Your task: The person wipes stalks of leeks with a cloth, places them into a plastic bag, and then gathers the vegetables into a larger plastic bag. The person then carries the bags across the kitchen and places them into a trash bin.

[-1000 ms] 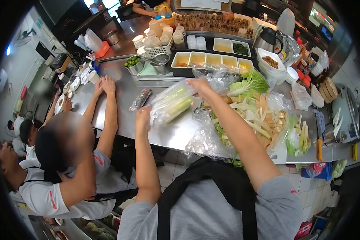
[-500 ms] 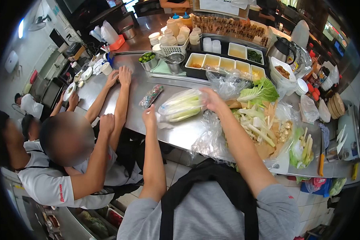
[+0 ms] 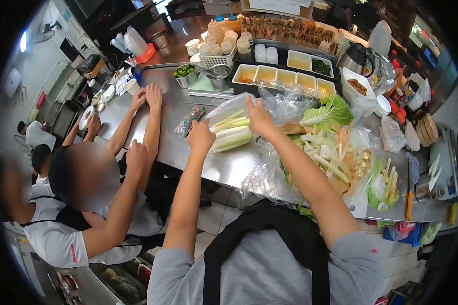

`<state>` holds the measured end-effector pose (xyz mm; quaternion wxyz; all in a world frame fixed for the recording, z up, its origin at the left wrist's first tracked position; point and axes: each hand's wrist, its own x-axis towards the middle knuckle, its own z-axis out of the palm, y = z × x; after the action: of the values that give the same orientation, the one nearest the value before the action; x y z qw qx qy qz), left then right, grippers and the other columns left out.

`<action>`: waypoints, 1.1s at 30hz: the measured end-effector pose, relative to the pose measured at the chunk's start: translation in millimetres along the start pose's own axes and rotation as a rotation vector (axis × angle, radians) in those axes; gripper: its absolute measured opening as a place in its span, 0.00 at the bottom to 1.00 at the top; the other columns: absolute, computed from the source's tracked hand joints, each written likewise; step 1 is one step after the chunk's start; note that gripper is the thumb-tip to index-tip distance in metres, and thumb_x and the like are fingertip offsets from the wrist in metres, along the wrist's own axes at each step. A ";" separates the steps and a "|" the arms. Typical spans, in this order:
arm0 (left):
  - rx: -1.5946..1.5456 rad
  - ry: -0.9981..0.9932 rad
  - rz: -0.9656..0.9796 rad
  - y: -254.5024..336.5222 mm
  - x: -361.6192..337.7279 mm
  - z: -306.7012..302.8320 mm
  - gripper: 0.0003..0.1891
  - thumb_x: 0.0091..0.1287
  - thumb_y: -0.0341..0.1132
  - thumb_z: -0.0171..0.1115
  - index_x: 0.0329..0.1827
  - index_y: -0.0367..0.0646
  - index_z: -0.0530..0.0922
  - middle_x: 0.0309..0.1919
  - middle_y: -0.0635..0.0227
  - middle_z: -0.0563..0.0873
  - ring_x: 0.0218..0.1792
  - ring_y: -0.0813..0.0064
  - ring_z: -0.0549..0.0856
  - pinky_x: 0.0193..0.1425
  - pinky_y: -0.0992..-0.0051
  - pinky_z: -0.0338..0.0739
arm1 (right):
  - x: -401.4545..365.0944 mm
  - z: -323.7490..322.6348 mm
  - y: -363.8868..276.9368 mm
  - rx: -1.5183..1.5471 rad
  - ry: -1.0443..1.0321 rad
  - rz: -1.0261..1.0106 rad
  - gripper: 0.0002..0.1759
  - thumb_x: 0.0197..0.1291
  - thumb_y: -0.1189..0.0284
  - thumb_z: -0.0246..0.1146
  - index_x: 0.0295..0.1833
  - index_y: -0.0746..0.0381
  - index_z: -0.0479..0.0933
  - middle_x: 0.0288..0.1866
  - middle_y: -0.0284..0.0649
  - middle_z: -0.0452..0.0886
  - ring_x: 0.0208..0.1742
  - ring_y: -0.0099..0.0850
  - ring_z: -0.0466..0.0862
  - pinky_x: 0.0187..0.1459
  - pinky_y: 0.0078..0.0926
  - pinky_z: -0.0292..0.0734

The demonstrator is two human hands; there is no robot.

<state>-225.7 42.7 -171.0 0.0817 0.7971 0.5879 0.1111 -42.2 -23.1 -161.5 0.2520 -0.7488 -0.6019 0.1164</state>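
Fingers [image 3: 202,127] of the left hand [image 3: 201,137] curl shut on the left end of a clear bag of pale stalks [image 3: 231,133], centre frame. The right hand [image 3: 259,117] pinches its upper rim. The bag rests on the steel counter [image 3: 224,168], near its front edge. A small packet [image 3: 190,120] lies just left, cut vegetables [image 3: 325,150] crowd the right, and sauce trays [image 3: 285,77] stand beyond.

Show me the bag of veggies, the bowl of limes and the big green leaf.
bag of veggies [image 3: 232,136], head view, on the pale stalks inside
bowl of limes [image 3: 186,81], head view, on its metal side
big green leaf [image 3: 332,108], head view, on its frilly middle
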 end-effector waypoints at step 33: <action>-0.646 0.347 0.457 34.1 -43.4 -48.8 0.12 0.54 0.27 0.62 0.42 0.38 0.79 0.38 0.58 0.78 0.43 0.64 0.76 0.51 0.70 0.67 | -96.6 -78.3 79.9 -0.074 0.307 -0.135 0.11 0.56 0.67 0.54 0.42 0.61 0.73 0.30 0.48 0.77 0.33 0.44 0.77 0.42 0.40 0.69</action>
<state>-220.0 -8.9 -118.6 0.2003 0.8098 0.3361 0.4372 38.6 -146.3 -149.0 0.3207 -0.7245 -0.6090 -0.0388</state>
